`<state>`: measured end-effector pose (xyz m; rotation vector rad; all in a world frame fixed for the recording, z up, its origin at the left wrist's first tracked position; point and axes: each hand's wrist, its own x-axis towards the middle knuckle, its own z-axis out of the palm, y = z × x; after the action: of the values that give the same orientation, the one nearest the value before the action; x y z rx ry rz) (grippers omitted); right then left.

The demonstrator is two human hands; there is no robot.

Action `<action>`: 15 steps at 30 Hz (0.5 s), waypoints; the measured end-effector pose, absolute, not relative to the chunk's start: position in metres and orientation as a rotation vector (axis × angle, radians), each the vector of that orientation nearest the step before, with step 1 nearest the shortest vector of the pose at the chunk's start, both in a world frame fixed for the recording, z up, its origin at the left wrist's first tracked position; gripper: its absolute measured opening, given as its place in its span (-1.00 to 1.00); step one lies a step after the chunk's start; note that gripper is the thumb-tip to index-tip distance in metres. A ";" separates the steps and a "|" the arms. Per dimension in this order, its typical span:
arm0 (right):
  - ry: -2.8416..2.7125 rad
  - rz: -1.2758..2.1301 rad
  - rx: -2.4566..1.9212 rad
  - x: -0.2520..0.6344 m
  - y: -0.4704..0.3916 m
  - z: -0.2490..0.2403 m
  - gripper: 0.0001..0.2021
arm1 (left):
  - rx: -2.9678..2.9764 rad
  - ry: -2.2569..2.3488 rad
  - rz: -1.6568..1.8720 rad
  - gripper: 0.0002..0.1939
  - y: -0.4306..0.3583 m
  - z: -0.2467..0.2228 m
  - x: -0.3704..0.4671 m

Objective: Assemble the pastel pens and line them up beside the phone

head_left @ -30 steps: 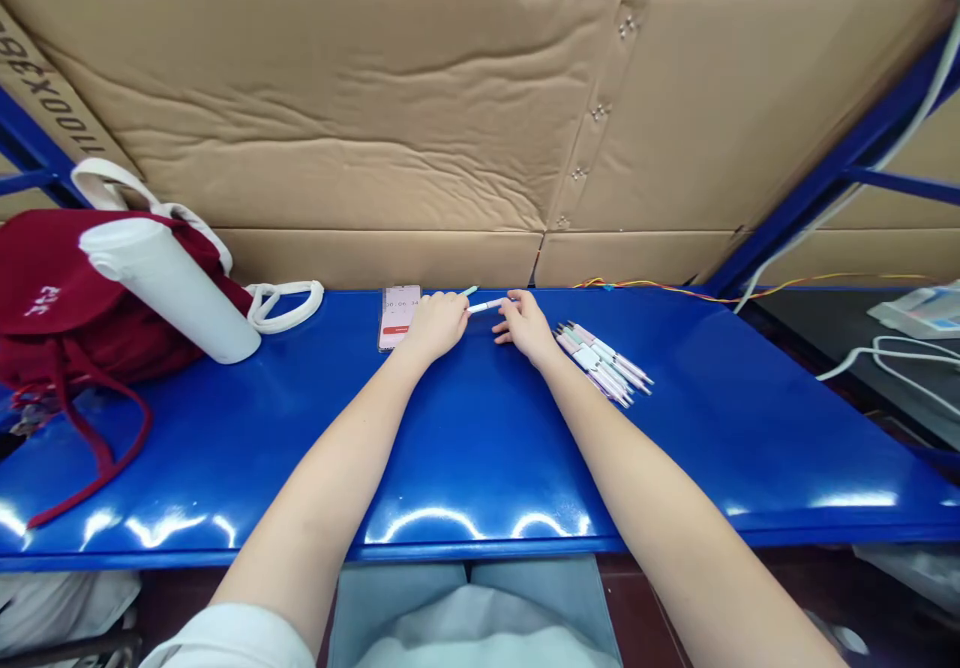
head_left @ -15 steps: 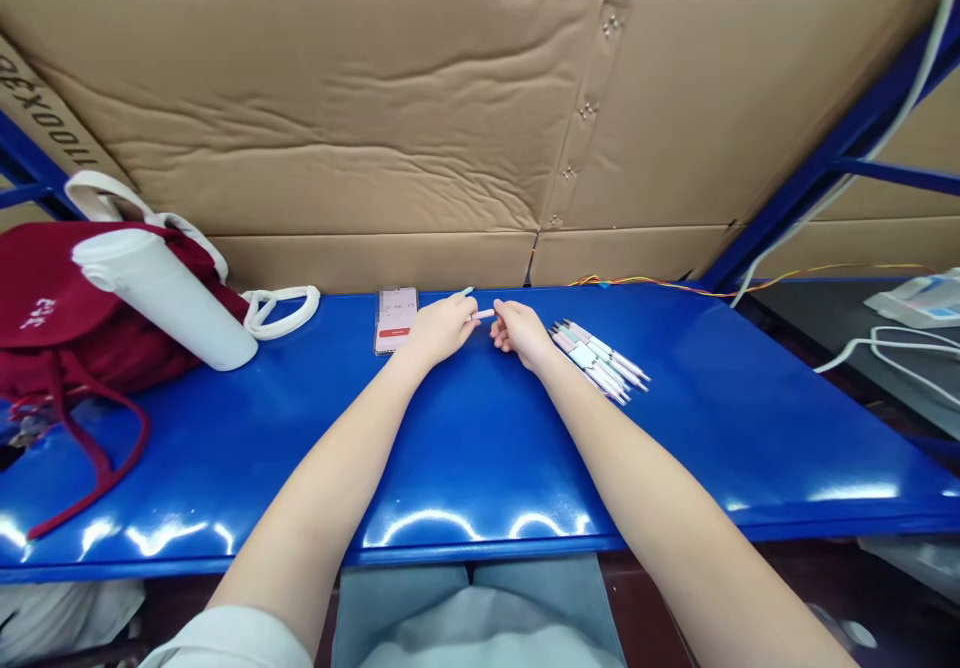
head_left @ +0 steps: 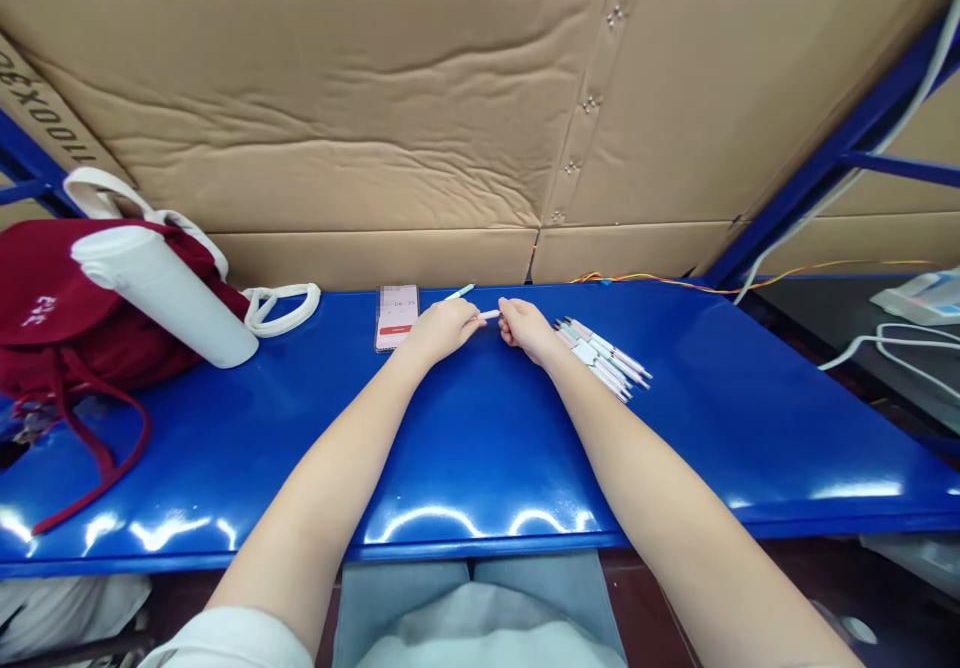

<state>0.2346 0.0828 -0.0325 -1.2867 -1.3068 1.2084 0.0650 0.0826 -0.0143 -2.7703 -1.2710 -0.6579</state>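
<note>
Between my two hands, above the back half of the blue tabletop [head_left: 480, 418], is a pale pink pen [head_left: 490, 315]. My left hand [head_left: 444, 328] is closed on its left end. My right hand [head_left: 523, 328] is closed at its right end, fingertips pinched on it. A mint green pen [head_left: 460, 292] lies just behind my left hand. Right of my right hand lies a bunch of several pens [head_left: 607, 356] in pale colours. A phone [head_left: 397, 318] with a lit timer screen lies left of my left hand.
At the left stand a dark red bag [head_left: 82, 318] and a white bottle [head_left: 169, 298] leaning on it, with a white strap loop [head_left: 282, 310] beside them. Cardboard [head_left: 360, 128] walls the back. Thin wires [head_left: 652, 280] run along the rear edge; white cables [head_left: 892, 333] lie at right.
My right hand has shifted slightly right and its fingers have curled in more. More of the mint green pen shows behind my left hand.
</note>
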 end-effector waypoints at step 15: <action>-1.739 1.079 -1.318 0.242 0.078 -0.018 -0.92 | -2.791 -1.296 -0.622 -0.75 0.082 0.000 0.051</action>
<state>0.2421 0.0783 -0.0184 -1.3176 -1.7389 1.0786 0.0506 0.0819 0.0003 -2.7914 -1.2958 -0.6222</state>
